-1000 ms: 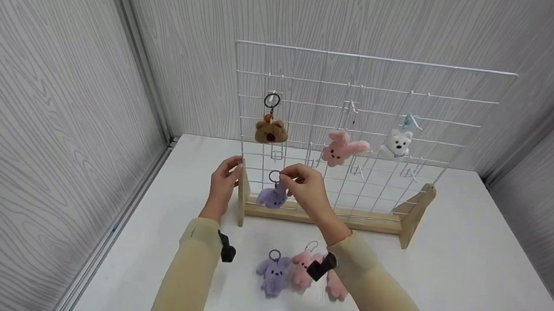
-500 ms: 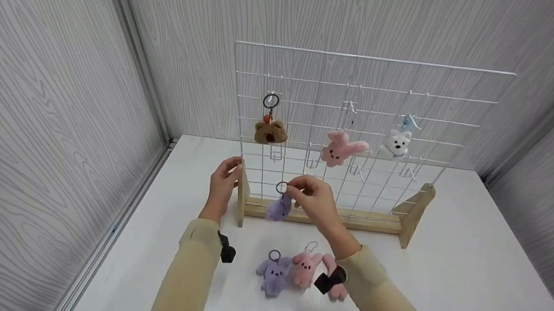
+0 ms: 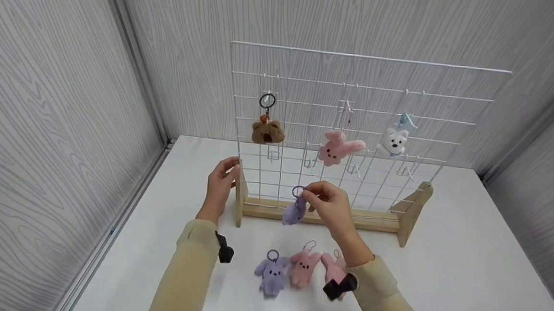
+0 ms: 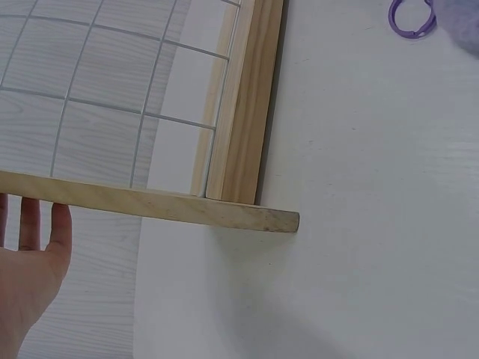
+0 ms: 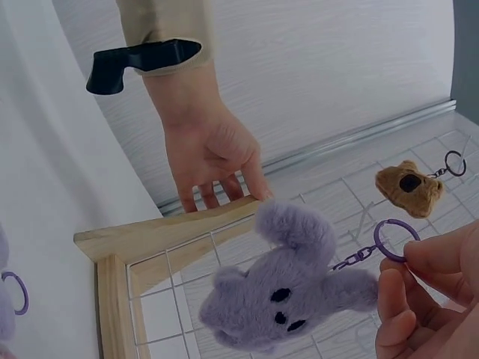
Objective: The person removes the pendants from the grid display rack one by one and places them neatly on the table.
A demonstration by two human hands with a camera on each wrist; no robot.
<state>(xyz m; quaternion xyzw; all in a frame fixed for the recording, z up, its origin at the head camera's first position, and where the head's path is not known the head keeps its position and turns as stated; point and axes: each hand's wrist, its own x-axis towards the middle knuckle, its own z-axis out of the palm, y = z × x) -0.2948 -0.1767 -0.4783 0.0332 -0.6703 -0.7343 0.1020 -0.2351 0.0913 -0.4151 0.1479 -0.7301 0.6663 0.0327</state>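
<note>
My right hand [image 3: 334, 209] pinches the ring of a purple plush keychain [image 3: 294, 213] between thumb and fingertips. In the right wrist view the plush bunny [image 5: 262, 307] dangles sideways from its purple ring [image 5: 379, 241], in front of the wire grid. My left hand [image 3: 218, 185] touches the outer side of the stand's left wooden leg [image 3: 239, 196]; its fingertips [image 4: 60, 224] rest against the wood in the left wrist view. The white wire grid rack [image 3: 280, 99] carries a brown bear keychain [image 3: 268, 132], a pink bunny keychain [image 3: 337, 152] and a white bear keychain [image 3: 394, 142].
Another purple bunny keychain [image 3: 273, 275] and two pink plush keychains, one in the middle [image 3: 303, 268] and one at right [image 3: 335, 269] partly behind the wrist camera, lie before the rack. Hooks stick out lower on the grid, such as a white hook [image 3: 354, 170]. Grey wall panels [image 3: 34, 112] enclose the table.
My right hand has moved right and slightly down with the purple keychain, away from the grid's left part. The left hand stays at the wooden leg.
</note>
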